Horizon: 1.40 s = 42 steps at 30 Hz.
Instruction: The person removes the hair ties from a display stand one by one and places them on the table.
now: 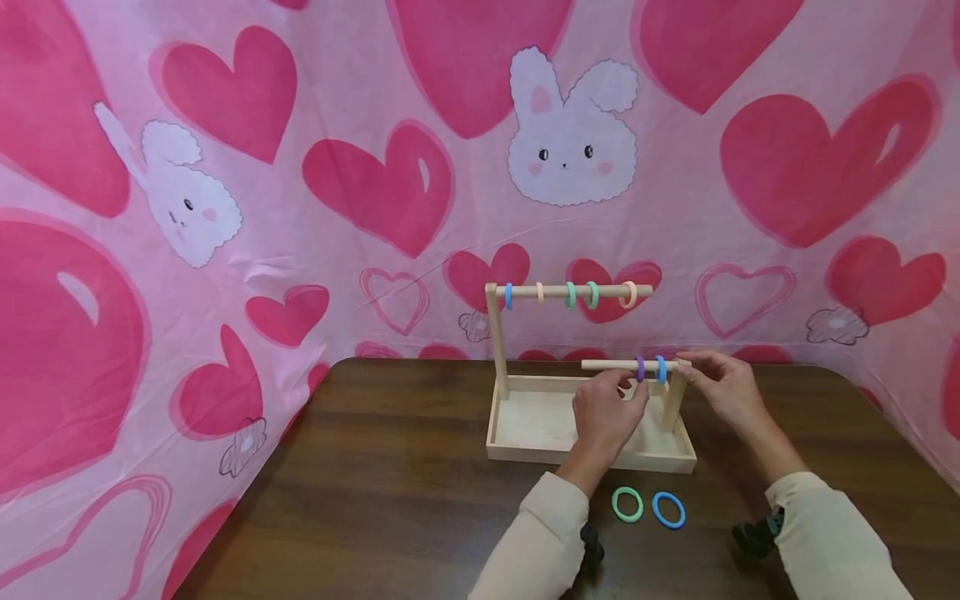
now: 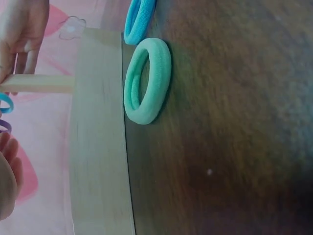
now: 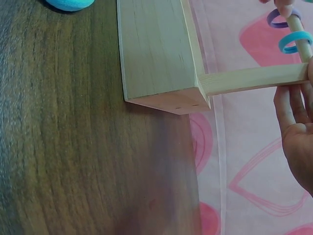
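A wooden rack (image 1: pixel 592 458) with a tray base and two arms stands on the table. My left hand (image 1: pixel 609 412) pinches a purple hair tie (image 1: pixel 640 369) that hangs round the lower rod (image 1: pixel 603 365). Beside it on that rod, nearer the post, is a blue hair tie (image 1: pixel 661 369). With thumb and fingers, my right hand (image 1: pixel 729 390) holds the top of the short post (image 3: pixel 254 80). Along the upper rod (image 1: pixel 555 291) hang several hair ties in blue, peach and green. Left fingertips are partly out of frame in the right wrist view.
In front of the rack, a green hair tie (image 1: pixel 627 504) and a blue hair tie (image 1: pixel 669 510) lie flat on the dark wooden table (image 1: pixel 375 500). Behind the table hangs a pink cloth (image 1: pixel 465 183) printed with hearts and rabbits.
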Motion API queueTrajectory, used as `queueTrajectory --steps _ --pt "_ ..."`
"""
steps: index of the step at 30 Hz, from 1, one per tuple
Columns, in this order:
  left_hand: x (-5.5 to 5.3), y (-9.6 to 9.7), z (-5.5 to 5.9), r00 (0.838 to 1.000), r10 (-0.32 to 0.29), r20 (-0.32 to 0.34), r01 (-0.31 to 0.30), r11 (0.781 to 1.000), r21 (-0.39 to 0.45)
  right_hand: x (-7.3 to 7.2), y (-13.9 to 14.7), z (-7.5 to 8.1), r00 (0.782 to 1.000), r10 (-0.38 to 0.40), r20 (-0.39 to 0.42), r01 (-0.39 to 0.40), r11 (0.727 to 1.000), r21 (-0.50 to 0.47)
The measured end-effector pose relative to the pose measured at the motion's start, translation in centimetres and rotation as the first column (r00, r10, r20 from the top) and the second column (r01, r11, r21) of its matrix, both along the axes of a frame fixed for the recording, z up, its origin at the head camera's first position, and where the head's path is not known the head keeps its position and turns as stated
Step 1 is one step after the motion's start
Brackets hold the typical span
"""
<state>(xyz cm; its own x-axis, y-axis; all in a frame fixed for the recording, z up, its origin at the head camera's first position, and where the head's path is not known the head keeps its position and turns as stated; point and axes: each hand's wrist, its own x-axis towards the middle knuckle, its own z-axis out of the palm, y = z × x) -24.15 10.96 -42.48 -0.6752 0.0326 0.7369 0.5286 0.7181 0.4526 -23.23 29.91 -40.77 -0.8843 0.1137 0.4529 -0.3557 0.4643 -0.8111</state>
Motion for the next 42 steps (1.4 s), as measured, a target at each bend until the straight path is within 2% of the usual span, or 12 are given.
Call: queueTrajectory --steps 6,13,29,37,42 --pt "-0.1 0.1 0.1 1.000 -0.029 -0.010 0.029 0.999 -0.021 0.1 -0.1 0.2 1.000 0.004 0.002 -0.004 1.000 0.012" --pt "-0.4 0.0 0.1 0.998 -0.058 -0.036 0.057 0.998 -0.024 -0.1 -0.2 0.2 1.000 0.014 0.004 -0.014 1.000 -0.019" --pt "-0.1 -0.5 -0.2 0.991 -0.131 0.009 0.131 0.991 0.024 -0.1 0.0 -0.1 1.000 0.013 -0.011 -0.013 1.000 -0.009" --pt "0.1 -1.0 0.0 0.992 -0.127 0.026 0.126 0.991 0.044 0.1 0.0 -0.1 1.000 0.015 -0.018 -0.015 1.000 0.002" --pt "0.2 -1.4 0.1 0.993 -0.117 0.006 0.117 0.992 0.045 0.1 -0.1 -0.1 1.000 0.015 -0.025 -0.015 1.000 0.004"
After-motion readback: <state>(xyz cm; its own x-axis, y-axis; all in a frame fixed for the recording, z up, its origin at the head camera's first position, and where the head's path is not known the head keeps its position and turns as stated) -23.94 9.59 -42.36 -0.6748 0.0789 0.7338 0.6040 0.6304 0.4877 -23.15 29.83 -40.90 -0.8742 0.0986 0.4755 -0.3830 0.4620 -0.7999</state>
